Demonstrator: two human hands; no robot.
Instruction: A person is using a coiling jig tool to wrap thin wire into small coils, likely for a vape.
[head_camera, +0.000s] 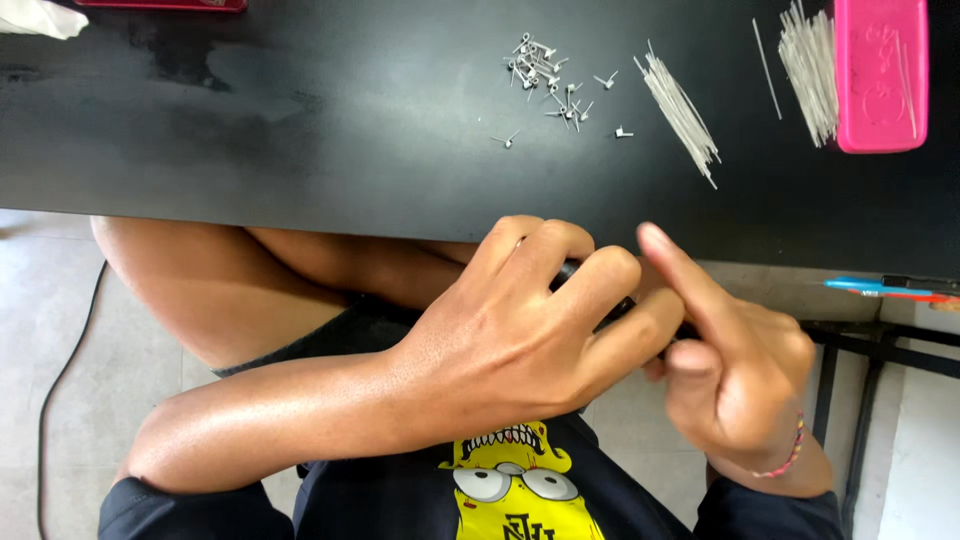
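Both hands (610, 340) clasping slim black tool (570, 270), thin wire pieces (680, 105), matte black table (300, 120)

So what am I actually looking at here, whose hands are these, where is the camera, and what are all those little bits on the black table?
There is no machine here: a person works with two bare hands. The single picture comes from a camera worn on that person's head, looking straight down, so you see their lap and dark shirt with a yellow cartoon print below. The left hand and right hand meet just off the near edge of the matt black table, closed together around a small black object that is mostly hidden. On the table lie a scatter of small grey metal pins, a bundle of thin pale wires, a second bundle of such wires and a pink plastic case.
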